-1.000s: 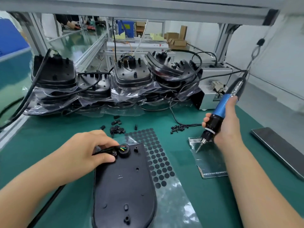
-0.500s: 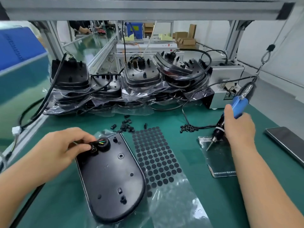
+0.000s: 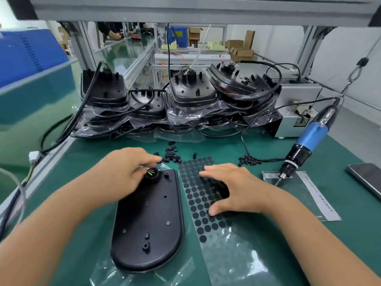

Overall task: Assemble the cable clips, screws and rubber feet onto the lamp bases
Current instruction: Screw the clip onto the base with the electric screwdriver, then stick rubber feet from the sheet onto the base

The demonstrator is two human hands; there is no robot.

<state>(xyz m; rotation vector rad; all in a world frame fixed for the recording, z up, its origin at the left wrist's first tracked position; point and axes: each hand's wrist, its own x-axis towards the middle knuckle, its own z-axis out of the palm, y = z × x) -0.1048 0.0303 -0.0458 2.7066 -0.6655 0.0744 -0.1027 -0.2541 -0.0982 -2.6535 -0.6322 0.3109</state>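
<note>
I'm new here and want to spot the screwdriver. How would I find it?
Start at the grey metal box at the green bench's back right. Just in front of it the screwdriver hangs tilted, tip on a foil bag. It alone has a bright blue handle.

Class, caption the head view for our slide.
Left hand at lamp base socket; right hand over rubber feet sheet; screwdriver hangs.

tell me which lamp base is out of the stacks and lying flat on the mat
The lamp base right in front, beside the rubber feet sheet, under the left hand. The others sit stacked in plastic at the back.
</note>
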